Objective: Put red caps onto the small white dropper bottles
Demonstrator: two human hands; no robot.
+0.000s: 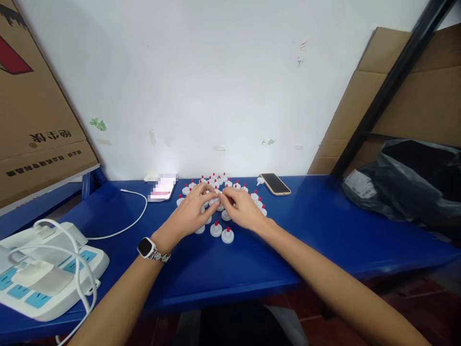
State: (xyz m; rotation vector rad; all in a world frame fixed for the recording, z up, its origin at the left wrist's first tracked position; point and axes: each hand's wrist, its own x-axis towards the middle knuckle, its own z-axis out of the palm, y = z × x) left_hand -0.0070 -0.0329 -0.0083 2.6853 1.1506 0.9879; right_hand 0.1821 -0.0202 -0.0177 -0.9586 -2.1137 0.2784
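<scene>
Pinching one small white cap point(215, 201) between the fingertips of both hands: left hand point(192, 210) on its left side, right hand point(242, 209) on its right, fingers meeting over the middle of the cluster. Both hands are closed on it as far as I can see; the fingers hide most of the cap, so the exact contact is hard to tell.

Handling, my read: light moulded plastic, stiff, won't crush. Smooth skirt probably a bit slippery. The red tip point(228, 229) on each one is narrow and likely the weak point, so I'd take hold by the wide white base rim, not the nozzle.

The held cap sits just above the blue table point(317, 226), in the middle of the other caps point(222, 234) standing upright, tips up, close together. Easy to knock neighbours over with a knuckle.

Further out: phone point(275, 184) right of the group, a second lit phone point(163, 188) left with a white cable point(135, 218). Watch point(145, 247) on my left wrist. White device point(43, 274) at far left, black bag point(410, 182) far right.
</scene>
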